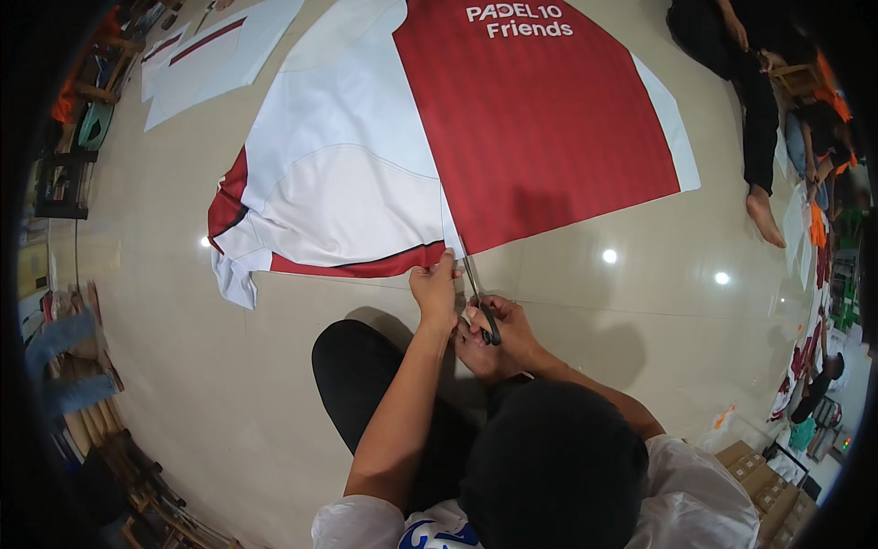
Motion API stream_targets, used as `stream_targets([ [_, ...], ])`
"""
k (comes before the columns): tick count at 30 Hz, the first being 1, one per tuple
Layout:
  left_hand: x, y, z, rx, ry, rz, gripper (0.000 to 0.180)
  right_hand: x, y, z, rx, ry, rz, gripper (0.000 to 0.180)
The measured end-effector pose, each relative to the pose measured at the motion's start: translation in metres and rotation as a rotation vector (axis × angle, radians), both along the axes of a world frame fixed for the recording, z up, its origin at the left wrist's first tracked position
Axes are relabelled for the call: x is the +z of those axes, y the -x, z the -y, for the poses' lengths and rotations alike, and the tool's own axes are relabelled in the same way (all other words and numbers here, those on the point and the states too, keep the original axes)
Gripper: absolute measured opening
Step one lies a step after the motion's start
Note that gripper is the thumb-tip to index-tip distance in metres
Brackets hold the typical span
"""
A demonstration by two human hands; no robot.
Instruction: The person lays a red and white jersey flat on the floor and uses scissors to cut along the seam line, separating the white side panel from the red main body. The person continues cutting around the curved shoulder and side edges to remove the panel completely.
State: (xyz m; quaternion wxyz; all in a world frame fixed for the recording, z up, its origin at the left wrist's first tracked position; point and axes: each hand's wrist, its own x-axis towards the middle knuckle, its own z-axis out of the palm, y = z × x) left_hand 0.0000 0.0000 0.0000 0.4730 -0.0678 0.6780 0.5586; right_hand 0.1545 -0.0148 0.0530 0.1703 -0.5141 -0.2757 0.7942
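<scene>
A large piece of fabric lies spread on the floor, with a red panel (540, 137) on the right and a white panel (357, 119) on the left. White lettering marks the red panel's far end. Along the near edge, a red strip (366, 269) with a dark line borders the white part. My left hand (433, 288) pinches the near edge where white meets red. Just right of it, my right hand (508, 329) grips black-handled scissors (487, 320). Their blades point away from me and reach the fabric's edge at the colour boundary; the tips are partly hidden.
White cut pieces (206, 69) with dark red strips lie at the far left on the tiled floor (219, 366). Another person's bare foot (765, 218) and dark-clothed leg are at the right. Cardboard boxes (759, 476) stand at the lower right. My dark-clothed knee (352, 371) is below the fabric.
</scene>
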Motion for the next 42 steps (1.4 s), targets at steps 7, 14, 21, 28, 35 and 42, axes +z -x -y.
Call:
stream_targets([
  [7, -0.001, -0.002, 0.002, -0.001, -0.072, 0.073, 0.036, -0.011, 0.0, -0.009, 0.006, -0.043, -0.018, 0.034],
  [14, -0.001, -0.007, 0.001, 0.017, -0.086, 0.028, 0.028, -0.014, -0.002, -0.011, 0.019, -0.012, -0.026, 0.039],
  [21, 0.004, -0.008, 0.0, 0.042, -0.09, -0.002, 0.034, -0.016, 0.0, -0.012, 0.01, -0.025, -0.033, 0.037],
  [28, 0.005, -0.006, 0.001, 0.005, -0.08, 0.015, 0.037, -0.019, -0.001, -0.012, 0.016, -0.025, -0.034, 0.036],
  [35, 0.001, -0.006, 0.002, 0.022, -0.09, 0.01, 0.038, -0.019, -0.001, -0.012, 0.019, -0.011, -0.02, 0.037],
  [42, -0.001, -0.007, 0.0, 0.017, -0.087, 0.0, 0.038, -0.019, -0.001, -0.013, 0.019, -0.01, 0.002, 0.039],
])
